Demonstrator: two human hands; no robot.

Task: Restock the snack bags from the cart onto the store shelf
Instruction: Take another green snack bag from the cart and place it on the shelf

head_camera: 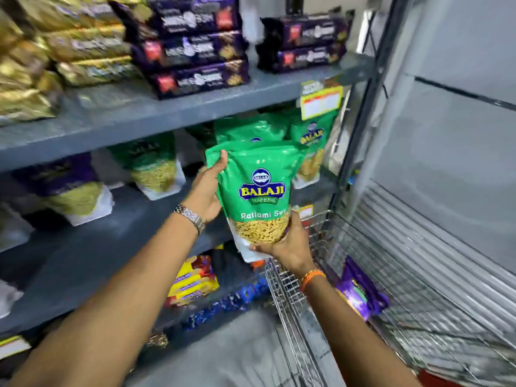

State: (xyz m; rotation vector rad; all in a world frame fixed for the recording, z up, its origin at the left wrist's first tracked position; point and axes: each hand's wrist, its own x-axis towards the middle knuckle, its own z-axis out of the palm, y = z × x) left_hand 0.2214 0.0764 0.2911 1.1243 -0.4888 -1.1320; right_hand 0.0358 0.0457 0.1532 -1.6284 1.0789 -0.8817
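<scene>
A green Balaji snack bag (258,188) stands upright in the air in front of the middle grey shelf (117,219). My left hand (208,188) grips its upper left edge, thumb on the front. My right hand (290,241) cups its bottom right corner from below. Behind it more green bags (311,135) stand at the right end of that shelf, and another green bag (152,166) stands further left. The wire cart (321,275) is at the lower right, with a purple bag (360,289) lying inside it.
Purple packs (195,46) and gold packs (69,46) are stacked on the top shelf. A purple bag (69,185) stands on the middle shelf at left. Yellow-red packs (192,280) and blue packs fill the lower shelf. A grey wall and shutter stand at right.
</scene>
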